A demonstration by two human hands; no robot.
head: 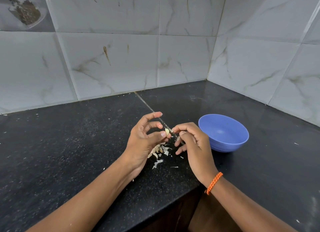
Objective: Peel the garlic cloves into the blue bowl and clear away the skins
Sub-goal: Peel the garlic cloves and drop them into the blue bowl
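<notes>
A pale garlic clove [167, 132] is pinched between the thumb and a finger of my left hand [145, 141], held above the black counter. My right hand [193, 143] meets it from the right, its thumb and forefinger pinching the clove's tip or a bit of skin there. Under the hands lies a small heap of garlic cloves and papery skins [159, 151], with loose skin scraps [157, 163] scattered toward me. The blue bowl [223, 133] stands just right of my right hand; its inside looks bare.
The black speckled counter [69, 145] runs into a tiled corner at the back right. Its front edge steps inward near my right wrist, above a dark cabinet [173, 214]. An orange braided band [213, 182] circles my right wrist.
</notes>
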